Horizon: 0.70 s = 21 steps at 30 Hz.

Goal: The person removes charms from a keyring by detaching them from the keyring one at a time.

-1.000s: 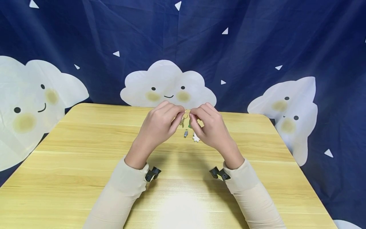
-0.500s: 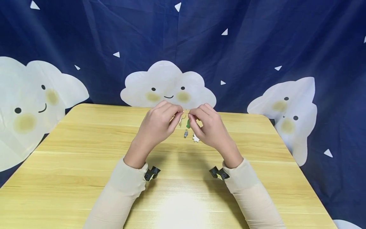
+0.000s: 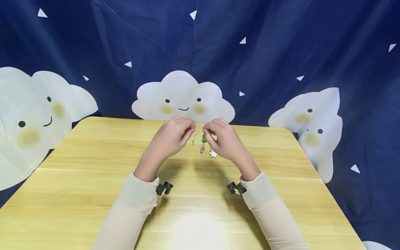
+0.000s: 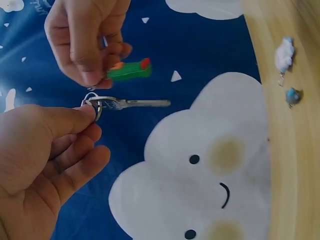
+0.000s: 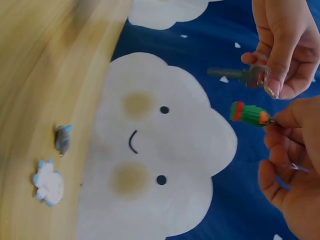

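Note:
My left hand (image 3: pixel 170 137) pinches a thin metal key ring (image 4: pixel 98 111) between thumb and index finger. From that ring extends a key (image 4: pixel 145 103), seen nearly edge-on in the head view. Close beside it, my right hand (image 3: pixel 226 139) pinches a small green charm (image 5: pixel 250 115) by its metal end; the charm has a red band and an orange patch. A blue bit and a thin shiny piece show among the right hand's lower fingers in the right wrist view. Ring and charm are near each other, held above the table.
On the wooden table (image 3: pixel 200 187) lie a small grey charm with a blue tip (image 5: pixel 62 139) and a white scalloped charm with blue edges (image 5: pixel 49 185). A dark blue curtain (image 3: pixel 218 41) with printed clouds hangs behind the table's far edge.
Both hands have shifted slightly left, the left hand a little more. The key has turned edge-on in the head view, and more of the green charm shows past the right thumb.

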Each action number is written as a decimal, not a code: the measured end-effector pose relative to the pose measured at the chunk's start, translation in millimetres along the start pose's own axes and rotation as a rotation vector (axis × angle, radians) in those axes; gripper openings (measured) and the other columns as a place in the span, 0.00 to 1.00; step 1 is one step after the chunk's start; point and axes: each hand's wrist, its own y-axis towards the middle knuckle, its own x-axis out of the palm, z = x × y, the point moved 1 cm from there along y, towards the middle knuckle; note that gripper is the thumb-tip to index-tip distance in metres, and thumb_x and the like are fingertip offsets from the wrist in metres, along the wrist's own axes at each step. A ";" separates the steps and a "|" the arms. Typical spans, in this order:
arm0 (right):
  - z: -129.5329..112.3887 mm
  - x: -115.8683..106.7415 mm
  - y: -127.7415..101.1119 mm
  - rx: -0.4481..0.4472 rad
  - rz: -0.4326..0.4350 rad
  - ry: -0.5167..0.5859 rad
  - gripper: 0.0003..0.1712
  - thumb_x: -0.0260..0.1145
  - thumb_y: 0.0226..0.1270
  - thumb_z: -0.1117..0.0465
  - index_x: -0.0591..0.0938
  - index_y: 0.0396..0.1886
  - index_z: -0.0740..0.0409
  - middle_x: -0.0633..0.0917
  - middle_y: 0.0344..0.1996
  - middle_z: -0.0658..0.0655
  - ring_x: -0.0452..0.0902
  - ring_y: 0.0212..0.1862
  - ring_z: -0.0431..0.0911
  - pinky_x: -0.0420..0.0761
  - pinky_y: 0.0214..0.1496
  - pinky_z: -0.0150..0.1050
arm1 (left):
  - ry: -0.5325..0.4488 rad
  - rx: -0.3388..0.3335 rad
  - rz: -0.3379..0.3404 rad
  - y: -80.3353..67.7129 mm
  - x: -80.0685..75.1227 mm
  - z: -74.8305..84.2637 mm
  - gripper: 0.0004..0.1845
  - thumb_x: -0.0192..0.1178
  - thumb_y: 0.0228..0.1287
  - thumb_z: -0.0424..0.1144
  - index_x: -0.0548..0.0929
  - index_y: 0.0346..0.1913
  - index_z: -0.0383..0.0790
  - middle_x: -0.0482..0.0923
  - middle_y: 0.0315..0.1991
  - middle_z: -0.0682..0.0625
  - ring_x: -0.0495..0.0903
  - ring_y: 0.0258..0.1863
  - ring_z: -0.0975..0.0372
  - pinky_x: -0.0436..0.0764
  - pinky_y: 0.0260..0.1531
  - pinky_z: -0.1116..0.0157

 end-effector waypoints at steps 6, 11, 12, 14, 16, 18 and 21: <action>18.0 11.6 -5.3 0.123 -0.207 0.001 0.08 0.63 0.74 0.68 0.85 0.34 0.62 0.82 0.27 0.51 0.74 0.31 0.44 0.77 0.38 0.40 | -0.032 -0.063 -0.116 -6.9 10.2 -18.6 0.05 0.63 0.72 0.30 0.84 0.35 0.36 0.81 0.30 0.50 0.77 0.31 0.57 0.80 0.37 0.61; 32.1 24.2 -12.2 0.163 -0.343 0.027 0.08 0.63 0.73 0.70 0.85 0.33 0.62 0.81 0.25 0.51 0.72 0.28 0.43 0.77 0.36 0.40 | -0.052 -0.076 -0.202 -17.2 19.8 -38.1 0.06 0.62 0.71 0.29 0.84 0.34 0.37 0.81 0.30 0.51 0.77 0.30 0.60 0.81 0.36 0.61; 33.8 27.1 -13.6 0.160 -0.369 0.037 0.08 0.63 0.73 0.71 0.85 0.33 0.62 0.81 0.26 0.51 0.73 0.28 0.42 0.78 0.36 0.39 | -0.052 -0.077 -0.220 -19.9 21.1 -41.6 0.06 0.63 0.71 0.29 0.83 0.34 0.38 0.81 0.30 0.51 0.77 0.29 0.61 0.81 0.36 0.62; 35.9 33.1 -16.1 0.146 -0.422 0.065 0.09 0.62 0.73 0.71 0.86 0.33 0.63 0.82 0.27 0.51 0.73 0.28 0.41 0.78 0.36 0.38 | -0.050 -0.073 -0.260 -25.3 24.0 -47.9 0.06 0.62 0.71 0.28 0.83 0.34 0.38 0.80 0.30 0.52 0.76 0.29 0.61 0.80 0.35 0.62; 36.5 38.5 -18.1 0.134 -0.474 0.101 0.09 0.62 0.74 0.71 0.86 0.33 0.62 0.84 0.28 0.53 0.73 0.28 0.40 0.78 0.36 0.37 | -0.058 -0.071 -0.307 -30.9 26.3 -53.1 0.06 0.63 0.72 0.29 0.83 0.34 0.39 0.80 0.30 0.53 0.75 0.29 0.62 0.79 0.34 0.63; 36.5 43.0 -19.3 0.126 -0.520 0.143 0.09 0.62 0.74 0.71 0.86 0.33 0.62 0.86 0.29 0.54 0.73 0.28 0.38 0.78 0.36 0.36 | -0.081 -0.066 -0.352 -35.8 28.1 -57.2 0.06 0.61 0.73 0.30 0.83 0.35 0.38 0.81 0.29 0.52 0.74 0.28 0.63 0.78 0.33 0.64; 38.6 50.0 -19.5 0.127 -0.581 0.199 0.09 0.63 0.75 0.69 0.86 0.33 0.61 0.88 0.30 0.56 0.73 0.27 0.37 0.77 0.34 0.34 | -0.145 -0.078 -0.417 -42.1 30.0 -63.0 0.05 0.61 0.73 0.31 0.84 0.36 0.37 0.82 0.29 0.49 0.74 0.26 0.65 0.78 0.32 0.64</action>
